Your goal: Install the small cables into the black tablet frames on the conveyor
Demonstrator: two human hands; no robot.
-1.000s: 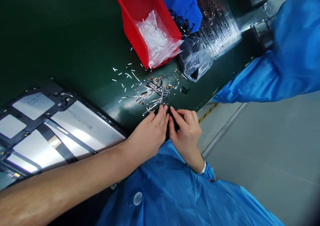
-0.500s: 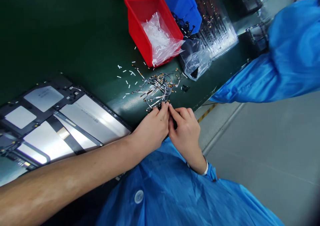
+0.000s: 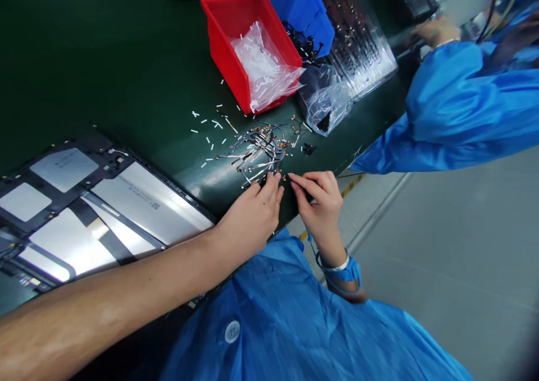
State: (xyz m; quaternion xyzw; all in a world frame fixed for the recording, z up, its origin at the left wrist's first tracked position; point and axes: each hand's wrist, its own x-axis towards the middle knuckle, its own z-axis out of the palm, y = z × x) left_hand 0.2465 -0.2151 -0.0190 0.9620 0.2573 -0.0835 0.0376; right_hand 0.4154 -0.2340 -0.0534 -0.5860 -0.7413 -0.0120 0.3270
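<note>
Parting from its partner, the bare right hand (image 3: 320, 208) has drawn back, fingers loosely together and empty; the left hand (image 3: 250, 217) curls at the edge of a tangled heap of thin metal-tipped flexible cables (image 3: 261, 150) on a glossy dark-green bench mat (image 3: 126, 89).

**We are holding our hands low, just apart**

Our left hand (image 3: 250, 215) is reaching in from the lower left on a long bare forearm (image 3: 113, 283), its knuckles facing up and its fingers (image 3: 269, 180) curling downward. Our right hand (image 3: 322, 210) is sitting just beside it, with its fingers (image 3: 307, 183) stretching forward loosely and nothing showing between them. Our right wrist (image 3: 332, 252) is wearing a white band (image 3: 339, 264) just above a blue sleeve cuff (image 3: 347, 274).
</note>
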